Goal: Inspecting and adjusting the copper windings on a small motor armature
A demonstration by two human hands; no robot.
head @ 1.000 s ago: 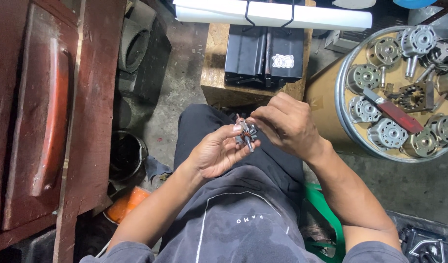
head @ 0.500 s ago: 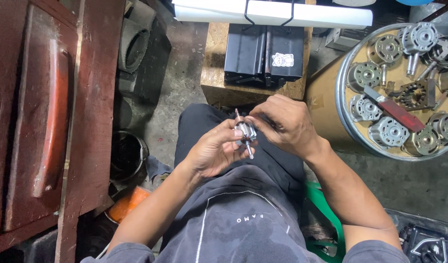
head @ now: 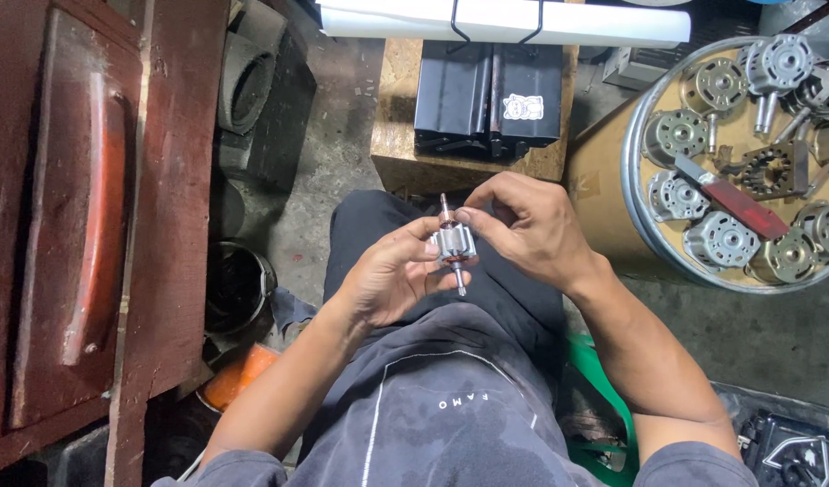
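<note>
A small motor rotor [head: 453, 245], a metal core on a thin shaft, is held upright over my lap. My left hand [head: 389, 281] grips its core from the left and below. My right hand [head: 530, 225] pinches the upper part of the rotor with fingertips near the top of the shaft. Both hands touch the rotor, and the shaft's lower end sticks out below my fingers.
A round tray [head: 637, 219] at the right holds several small motors and a red-handled tool [head: 737, 200]. A black case [head: 487, 95] sits on a wooden block [head: 395, 149] ahead, with a white tube [head: 505, 22] beyond. Red wooden furniture [head: 81, 216] stands at the left.
The rotor has been turned in my hands so its shaft now stands nearly upright, and both hands have shifted slightly lower toward my lap.
</note>
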